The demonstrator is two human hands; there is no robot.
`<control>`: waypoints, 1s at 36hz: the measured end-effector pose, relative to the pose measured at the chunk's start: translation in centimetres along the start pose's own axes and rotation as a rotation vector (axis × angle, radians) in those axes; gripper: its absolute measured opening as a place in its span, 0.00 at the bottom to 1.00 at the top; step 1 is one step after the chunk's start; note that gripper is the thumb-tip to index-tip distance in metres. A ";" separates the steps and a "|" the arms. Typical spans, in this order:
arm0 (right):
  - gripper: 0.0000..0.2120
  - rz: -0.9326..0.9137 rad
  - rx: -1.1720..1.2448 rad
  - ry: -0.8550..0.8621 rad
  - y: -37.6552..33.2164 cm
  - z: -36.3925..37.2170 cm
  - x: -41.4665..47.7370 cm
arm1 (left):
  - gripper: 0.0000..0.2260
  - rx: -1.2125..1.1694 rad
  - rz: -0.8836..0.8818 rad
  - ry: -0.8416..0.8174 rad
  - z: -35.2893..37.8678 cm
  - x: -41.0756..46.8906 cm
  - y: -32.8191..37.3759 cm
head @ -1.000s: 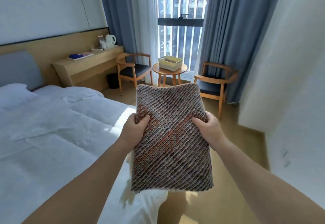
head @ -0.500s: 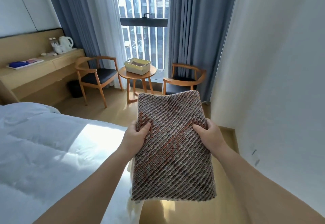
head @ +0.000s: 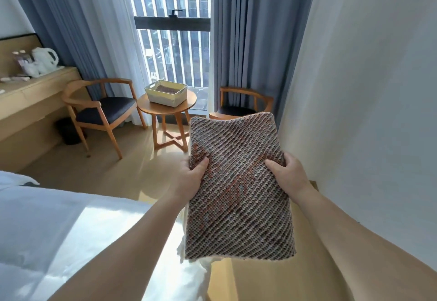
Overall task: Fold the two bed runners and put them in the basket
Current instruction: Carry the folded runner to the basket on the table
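Note:
A folded bed runner [head: 238, 187], woven in brown, grey and orange diagonal stripes, is held flat in front of me above the floor. My left hand [head: 189, 177] grips its left edge with the thumb on top. My right hand [head: 287, 174] grips the right edge the same way. The cream slatted basket [head: 165, 97] stands on a round wooden side table [head: 186, 104] by the window, well ahead of the runner. Inside the basket lies dark woven cloth [head: 165, 88], too small to identify.
The white bed [head: 59, 229] fills the lower left. Two wooden armchairs, one at the left [head: 104, 109] and one at the right [head: 246, 104], flank the side table. A long wooden desk [head: 28, 102] with a white kettle [head: 46, 60] runs along the left wall. A white wall [head: 366, 111] is close on my right.
The view has swung right and moved forward along the bed's foot; the basket and table appear larger and nearer. Both hands keep the same hold on the folded runner.

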State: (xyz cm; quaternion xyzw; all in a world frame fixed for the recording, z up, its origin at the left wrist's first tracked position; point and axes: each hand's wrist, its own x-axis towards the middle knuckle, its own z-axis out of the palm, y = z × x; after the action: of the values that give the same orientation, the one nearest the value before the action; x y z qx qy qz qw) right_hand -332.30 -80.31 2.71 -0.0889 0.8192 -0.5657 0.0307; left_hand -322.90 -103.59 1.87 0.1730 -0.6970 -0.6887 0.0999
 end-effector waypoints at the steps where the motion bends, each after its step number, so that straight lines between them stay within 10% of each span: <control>1: 0.12 -0.002 0.000 -0.003 -0.1 0.2 1.0 | 0.19 -0.002 -0.012 0.001 -0.2 1.4 0.0; 17: 0.13 -0.022 0.049 -0.123 2.6 1.6 23.9 | 0.11 0.106 0.012 0.120 4.1 21.7 1.2; 36: 0.10 0.017 0.111 -0.430 1.6 8.4 50.1 | 0.25 0.133 -0.053 0.427 4.5 41.8 2.0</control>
State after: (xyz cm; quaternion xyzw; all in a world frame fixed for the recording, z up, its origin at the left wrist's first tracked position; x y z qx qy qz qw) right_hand -380.37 -96.57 0.70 -0.1991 0.7620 -0.5778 0.2144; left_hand -363.25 -115.30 -0.39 0.3393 -0.6991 -0.5915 0.2152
